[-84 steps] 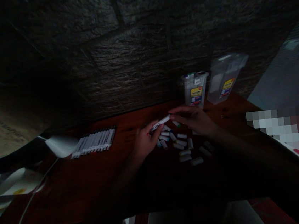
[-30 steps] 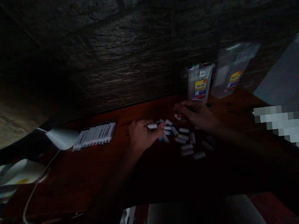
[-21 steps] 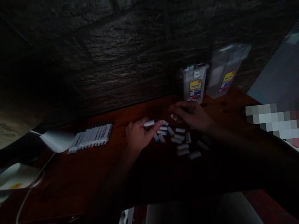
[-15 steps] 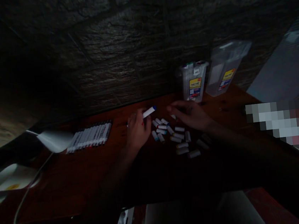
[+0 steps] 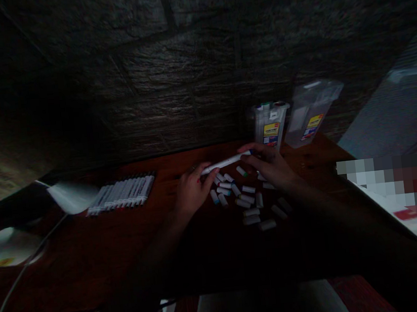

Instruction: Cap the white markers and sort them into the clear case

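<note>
A white marker (image 5: 227,162) with a dark blue right end is held level between my two hands. My left hand (image 5: 194,189) is closed on its left end, thumb along the near side. At the other end, my right hand (image 5: 271,165) pinches the blue tip between thumb and fingers. Below and between the hands lie several loose white marker caps (image 5: 248,189), some with coloured ends, scattered on the dark wooden table (image 5: 121,249). To the left, several capless-looking white markers (image 5: 123,193) lie side by side in a row.
Against the stone wall stand a clear plastic case (image 5: 271,124) with coloured tops inside and a second clear case (image 5: 310,115). A white lamp-like object (image 5: 71,196) with a cable is at left. A pale sheet (image 5: 404,210) lies at the right edge.
My right hand has come to the marker and closed on its blue end; before, it was apart from it. The marker now spans both hands. The view has shifted slightly.
</note>
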### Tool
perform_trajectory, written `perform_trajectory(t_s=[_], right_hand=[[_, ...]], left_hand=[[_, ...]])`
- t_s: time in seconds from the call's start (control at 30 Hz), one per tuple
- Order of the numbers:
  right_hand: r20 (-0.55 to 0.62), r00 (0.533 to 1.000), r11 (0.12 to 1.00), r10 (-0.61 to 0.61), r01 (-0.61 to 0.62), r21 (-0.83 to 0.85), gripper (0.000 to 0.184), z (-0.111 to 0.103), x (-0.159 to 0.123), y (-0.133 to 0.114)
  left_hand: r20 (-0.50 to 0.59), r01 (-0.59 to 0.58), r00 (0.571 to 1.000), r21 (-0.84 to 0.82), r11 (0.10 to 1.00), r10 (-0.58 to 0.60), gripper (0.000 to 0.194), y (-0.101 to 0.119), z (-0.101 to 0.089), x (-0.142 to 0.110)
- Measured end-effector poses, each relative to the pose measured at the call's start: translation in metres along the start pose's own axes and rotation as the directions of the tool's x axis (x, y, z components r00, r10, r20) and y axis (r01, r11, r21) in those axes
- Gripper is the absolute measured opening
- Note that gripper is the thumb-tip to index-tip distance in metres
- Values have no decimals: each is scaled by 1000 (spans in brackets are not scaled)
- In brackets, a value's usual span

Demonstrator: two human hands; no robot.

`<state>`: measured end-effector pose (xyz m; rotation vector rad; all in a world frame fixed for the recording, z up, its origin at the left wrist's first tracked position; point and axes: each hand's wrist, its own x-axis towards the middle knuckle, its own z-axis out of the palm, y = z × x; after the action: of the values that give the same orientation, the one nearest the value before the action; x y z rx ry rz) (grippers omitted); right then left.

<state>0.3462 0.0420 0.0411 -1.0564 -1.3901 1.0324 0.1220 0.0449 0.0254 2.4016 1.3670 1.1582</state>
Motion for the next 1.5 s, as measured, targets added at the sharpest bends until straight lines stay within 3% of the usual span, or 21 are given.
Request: perform_trajectory(t_s=[0.2, 0.3, 0.53, 0.67, 1.3, 1.5], right_hand=[[-133, 982, 979, 135, -111, 173, 31, 1, 5, 2], [-131, 971, 949, 202, -161, 269, 33, 0, 6, 3], [-167, 968, 959, 186, -141, 248, 25, -2, 6, 2], [-173, 968, 945, 184, -126, 300, 21, -1, 6, 1], [-154, 961, 891, 231, -145, 430, 17, 0, 6, -8], [-136, 972, 924, 193, -134, 359, 20, 0, 5, -6]], left_hand=[[-48, -103, 994, -71, 992, 100, 18, 2, 3, -1], [-66, -122, 991, -76, 990, 117, 18, 3, 4, -1], [17, -100, 995, -111, 989, 103, 22, 5, 6, 0], [-9, -172, 985, -118, 978, 173, 22, 6, 6, 1], [-114, -298, 953, -164, 940, 282, 17, 9, 7, 0], [-117, -241, 968, -220, 945, 220, 19, 10, 6, -1]])
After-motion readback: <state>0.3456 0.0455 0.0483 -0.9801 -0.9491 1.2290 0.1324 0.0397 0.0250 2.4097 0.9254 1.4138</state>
